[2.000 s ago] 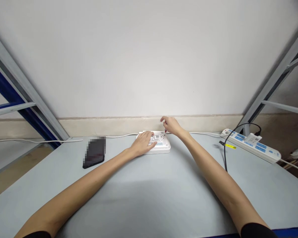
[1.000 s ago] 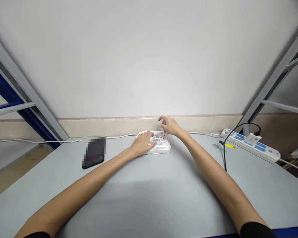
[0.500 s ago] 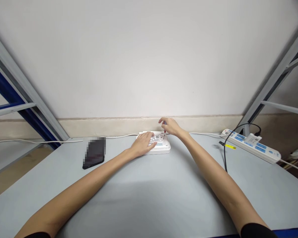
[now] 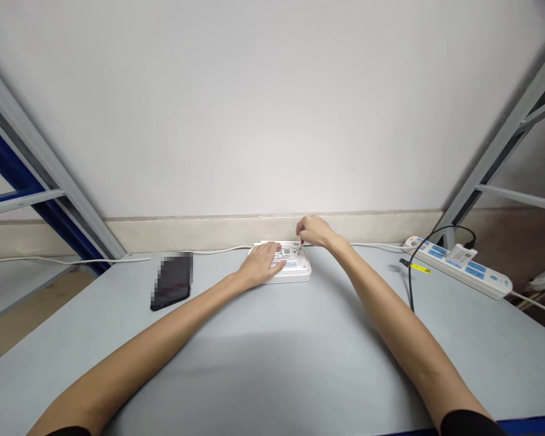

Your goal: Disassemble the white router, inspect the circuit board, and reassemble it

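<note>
Flanking the white device point(image 4: 295, 266): dark phone point(image 4: 172, 281) left, power strip point(image 4: 458, 264) right.

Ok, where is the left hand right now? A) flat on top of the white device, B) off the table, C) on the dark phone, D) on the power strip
A: the left hand lies palm down on the white device, while the dark phone lies apart to its left and the power strip sits far off to the right, both untouched.
</note>
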Motion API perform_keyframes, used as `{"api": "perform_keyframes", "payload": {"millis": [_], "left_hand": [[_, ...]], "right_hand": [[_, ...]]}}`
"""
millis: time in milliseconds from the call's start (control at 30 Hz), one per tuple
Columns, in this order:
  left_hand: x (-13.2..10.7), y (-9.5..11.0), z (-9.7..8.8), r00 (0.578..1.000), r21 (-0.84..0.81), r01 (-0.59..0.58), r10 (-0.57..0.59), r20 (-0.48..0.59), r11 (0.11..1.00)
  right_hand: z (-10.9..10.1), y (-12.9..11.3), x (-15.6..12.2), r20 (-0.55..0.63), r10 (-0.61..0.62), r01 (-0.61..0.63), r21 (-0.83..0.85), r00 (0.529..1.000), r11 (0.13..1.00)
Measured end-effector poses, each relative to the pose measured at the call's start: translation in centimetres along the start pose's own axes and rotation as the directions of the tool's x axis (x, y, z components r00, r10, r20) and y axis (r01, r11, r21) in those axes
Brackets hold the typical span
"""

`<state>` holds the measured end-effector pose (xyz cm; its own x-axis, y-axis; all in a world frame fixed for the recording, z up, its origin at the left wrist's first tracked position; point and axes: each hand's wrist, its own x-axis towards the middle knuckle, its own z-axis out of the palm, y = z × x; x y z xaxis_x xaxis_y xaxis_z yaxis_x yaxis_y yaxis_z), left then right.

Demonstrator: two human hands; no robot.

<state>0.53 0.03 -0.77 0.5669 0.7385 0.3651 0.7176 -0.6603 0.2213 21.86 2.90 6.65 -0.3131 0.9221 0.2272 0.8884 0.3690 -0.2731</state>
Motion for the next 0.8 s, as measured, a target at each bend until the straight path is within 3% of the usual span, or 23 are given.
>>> {"api": "perform_keyframes", "payload": {"millis": [300,800], "left_hand": [[0.01,-0.24,0.24,1.0,0.008,-0.004,0.004,-0.002,1.0],[-0.05,-0.11,0.07,1.0,0.005,0.0,0.0,-0.002,1.0]], "right_hand": [[0.32,-0.48,-0.23,-0.043,0.018,-0.022,-0.095,0.999,0.995],[0.89,0.0,0.1,-0.045,-0.026,0.027,0.003,0.999,1.0]]}}
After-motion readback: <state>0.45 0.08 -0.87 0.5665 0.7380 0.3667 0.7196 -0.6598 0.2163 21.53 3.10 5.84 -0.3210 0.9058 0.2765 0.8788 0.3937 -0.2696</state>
